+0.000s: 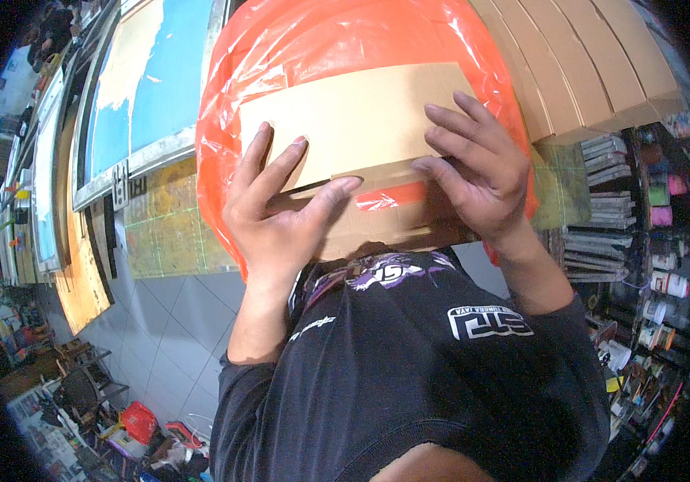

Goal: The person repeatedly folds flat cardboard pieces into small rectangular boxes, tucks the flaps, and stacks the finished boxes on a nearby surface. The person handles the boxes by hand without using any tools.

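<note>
A tan cardboard box (pixel 353 104) lies in front of me on red-orange plastic (pixel 313 48). At its left end my left hand (pixel 276 209) rests with fingers spread over the top, the thumb stretched along the near edge. My right hand (pixel 477 165) lies on the right end, its fingers apart and slightly bent, the thumb at the near edge. Both palms stay off the top panel. Below that edge, close to my shirt, is another brown cardboard panel (pixel 377 221); a dark gap shows between the two near my left thumb.
A row of overlapping cardboard pieces (pixel 569 64) lies at the far right. To the left stands a framed blue screen (pixel 148 72). The worktop (pixel 176 217) has a green grid. Stacked grey bars (pixel 598 229) and shelved containers (pixel 670 283) are on the right.
</note>
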Available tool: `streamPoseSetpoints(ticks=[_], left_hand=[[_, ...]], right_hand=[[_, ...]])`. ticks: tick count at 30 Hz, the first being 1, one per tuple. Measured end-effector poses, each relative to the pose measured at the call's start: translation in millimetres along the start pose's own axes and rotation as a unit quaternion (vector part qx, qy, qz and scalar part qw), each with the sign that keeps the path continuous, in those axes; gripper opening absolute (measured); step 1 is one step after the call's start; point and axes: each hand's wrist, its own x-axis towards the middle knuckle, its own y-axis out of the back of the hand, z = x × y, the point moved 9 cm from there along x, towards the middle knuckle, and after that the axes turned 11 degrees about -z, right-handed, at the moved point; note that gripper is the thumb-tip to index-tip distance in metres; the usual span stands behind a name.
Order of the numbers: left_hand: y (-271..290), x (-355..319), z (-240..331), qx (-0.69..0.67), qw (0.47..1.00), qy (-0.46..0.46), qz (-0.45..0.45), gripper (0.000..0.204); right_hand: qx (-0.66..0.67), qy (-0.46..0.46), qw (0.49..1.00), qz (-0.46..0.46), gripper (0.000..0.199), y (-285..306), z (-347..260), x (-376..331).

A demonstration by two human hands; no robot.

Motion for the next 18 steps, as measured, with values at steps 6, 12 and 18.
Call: streamPoseSetpoints(ticks=[6,12,18], left_hand=[[0.9,4.7,6.5,0.007,1.0,0.001,-0.001,0.053],[-1.1,0.3,4.4,0.029,0.999,-0.021,-0.004,0.055],[-8.0,-10.4,-0.6,0.08,0.992,-0.093,0.036,0.055]], right_hand=[[-0.006,-0.013,1.0,0.0,0.027,-0.6,2.5,0.1],[-0.022,-0.001,1.0,-0.017,0.024,-4.5,1.5,-4.8],[-0.098,0.031,0.994,-0.024,0.022,-18.0,-6.6,-14.9]])
